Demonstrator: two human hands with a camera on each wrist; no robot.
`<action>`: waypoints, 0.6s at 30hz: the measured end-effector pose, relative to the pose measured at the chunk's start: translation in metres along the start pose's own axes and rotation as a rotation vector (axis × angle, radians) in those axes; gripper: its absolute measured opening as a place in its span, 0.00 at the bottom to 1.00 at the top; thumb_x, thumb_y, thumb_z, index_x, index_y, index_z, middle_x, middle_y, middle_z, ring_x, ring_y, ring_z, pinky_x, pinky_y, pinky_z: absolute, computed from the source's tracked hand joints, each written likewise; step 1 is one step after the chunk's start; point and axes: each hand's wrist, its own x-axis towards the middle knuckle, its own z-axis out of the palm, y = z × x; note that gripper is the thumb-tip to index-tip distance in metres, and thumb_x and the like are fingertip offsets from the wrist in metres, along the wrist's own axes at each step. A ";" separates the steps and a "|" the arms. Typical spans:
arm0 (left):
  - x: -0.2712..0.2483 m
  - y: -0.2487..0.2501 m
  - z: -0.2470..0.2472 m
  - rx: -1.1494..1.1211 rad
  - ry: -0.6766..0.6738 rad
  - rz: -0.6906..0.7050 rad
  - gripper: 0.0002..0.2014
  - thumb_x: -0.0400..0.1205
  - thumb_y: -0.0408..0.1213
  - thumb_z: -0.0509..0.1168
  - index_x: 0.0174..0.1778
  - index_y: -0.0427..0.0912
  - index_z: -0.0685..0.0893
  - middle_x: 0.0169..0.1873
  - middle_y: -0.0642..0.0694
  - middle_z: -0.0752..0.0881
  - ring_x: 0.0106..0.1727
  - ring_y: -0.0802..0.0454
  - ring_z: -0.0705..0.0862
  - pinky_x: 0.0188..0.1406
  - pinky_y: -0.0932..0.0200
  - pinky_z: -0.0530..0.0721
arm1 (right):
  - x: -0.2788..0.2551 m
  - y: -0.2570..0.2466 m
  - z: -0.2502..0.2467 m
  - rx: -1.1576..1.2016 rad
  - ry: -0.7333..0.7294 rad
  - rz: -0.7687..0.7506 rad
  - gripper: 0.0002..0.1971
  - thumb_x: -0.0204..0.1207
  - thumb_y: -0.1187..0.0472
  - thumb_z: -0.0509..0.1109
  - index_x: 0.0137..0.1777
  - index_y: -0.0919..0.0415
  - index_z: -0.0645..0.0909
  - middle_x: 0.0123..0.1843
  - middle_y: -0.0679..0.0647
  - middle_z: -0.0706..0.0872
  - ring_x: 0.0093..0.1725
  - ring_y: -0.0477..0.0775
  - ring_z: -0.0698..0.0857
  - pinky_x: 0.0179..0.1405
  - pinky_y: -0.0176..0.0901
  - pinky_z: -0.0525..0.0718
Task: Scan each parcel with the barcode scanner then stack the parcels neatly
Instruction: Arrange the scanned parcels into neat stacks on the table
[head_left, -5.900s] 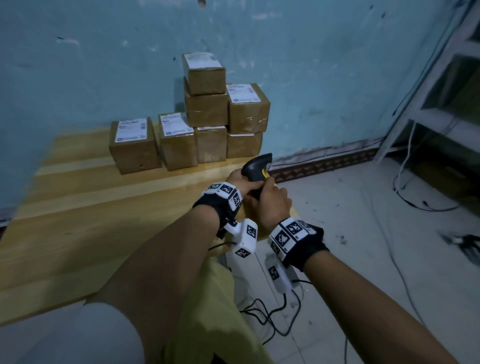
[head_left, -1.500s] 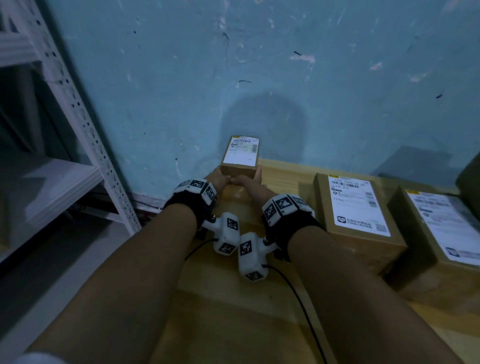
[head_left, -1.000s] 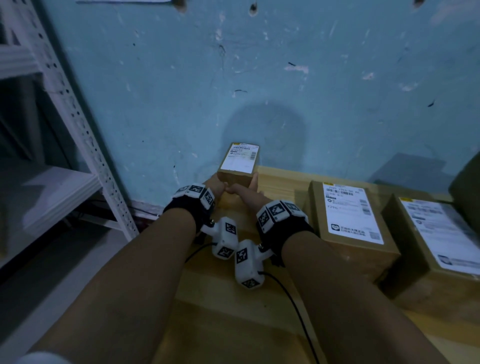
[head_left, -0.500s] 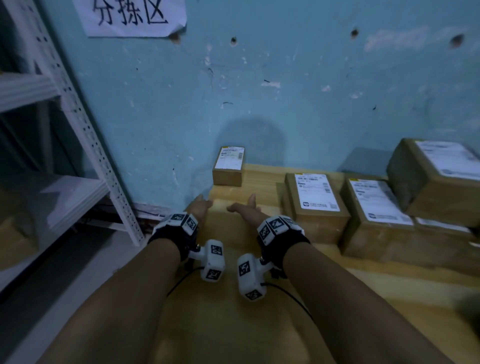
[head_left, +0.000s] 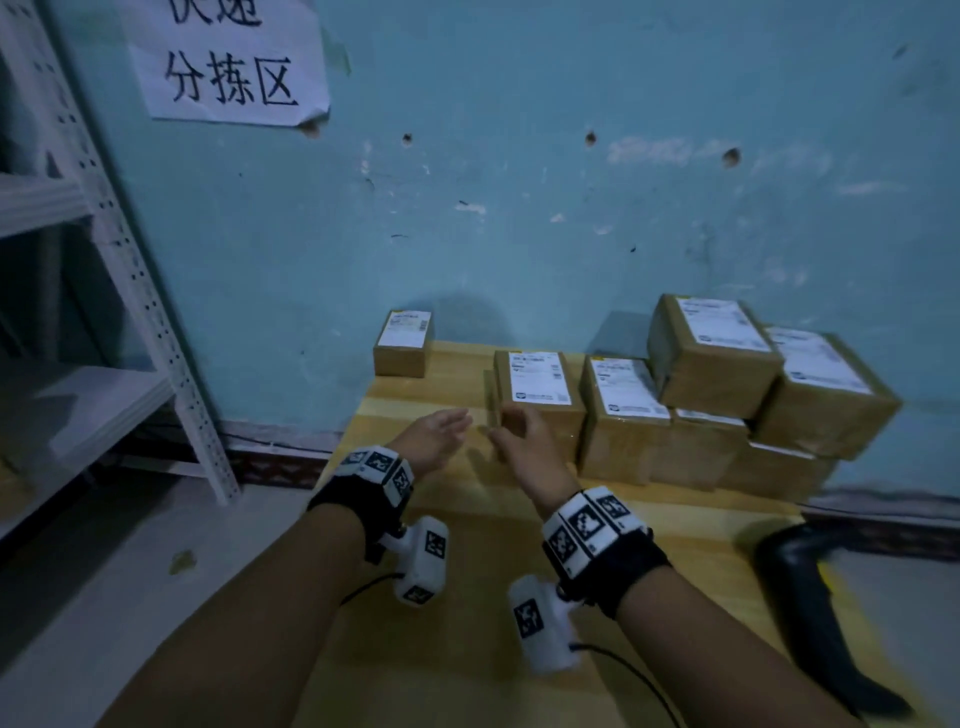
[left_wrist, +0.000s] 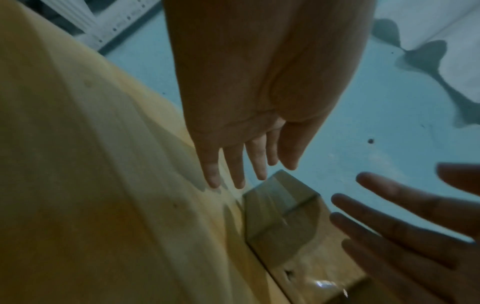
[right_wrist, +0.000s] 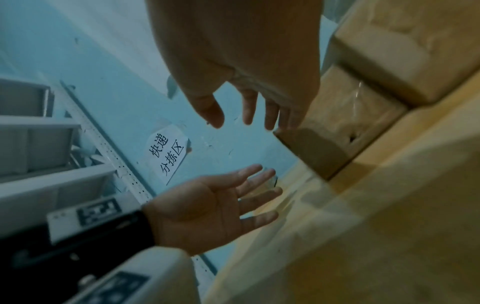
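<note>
A small brown parcel with a white label stands alone at the table's far left corner against the wall. It also shows in the left wrist view as the small parcel, ahead of my fingers. My left hand and right hand hover over the table a short way in front of it, both empty with fingers spread. Several labelled parcels stand in a row to the right, with a two-high stack behind. The black barcode scanner lies on the table at the right edge.
The wooden table ends at a blue wall bearing a paper sign. A white metal shelf rack stands left of the table over grey floor. Cables run from my wrist cameras.
Both hands have let go of the small parcel at the far left corner and drawn back towards me with fingers spread. The head view has risen and turned right, bringing the stack and scanner into sight.
</note>
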 end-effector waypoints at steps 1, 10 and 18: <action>0.004 0.003 0.008 -0.030 -0.003 -0.006 0.24 0.85 0.25 0.54 0.79 0.36 0.62 0.77 0.43 0.69 0.32 0.61 0.76 0.27 0.66 0.65 | 0.001 -0.001 -0.005 -0.037 0.029 -0.027 0.22 0.77 0.67 0.66 0.71 0.66 0.71 0.66 0.60 0.77 0.65 0.56 0.76 0.65 0.47 0.74; 0.014 0.033 0.033 -0.071 0.018 -0.028 0.28 0.85 0.25 0.54 0.82 0.39 0.56 0.80 0.49 0.63 0.79 0.49 0.66 0.52 0.59 0.72 | 0.034 0.006 -0.031 -0.409 0.094 -0.029 0.32 0.79 0.59 0.64 0.82 0.59 0.57 0.85 0.57 0.54 0.84 0.60 0.49 0.82 0.48 0.50; 0.023 0.012 0.015 -0.197 0.060 -0.064 0.27 0.84 0.24 0.55 0.80 0.37 0.60 0.77 0.42 0.70 0.80 0.37 0.63 0.76 0.43 0.64 | 0.032 0.008 -0.022 -0.393 0.069 -0.069 0.35 0.79 0.60 0.64 0.83 0.59 0.53 0.85 0.56 0.50 0.84 0.59 0.49 0.82 0.50 0.51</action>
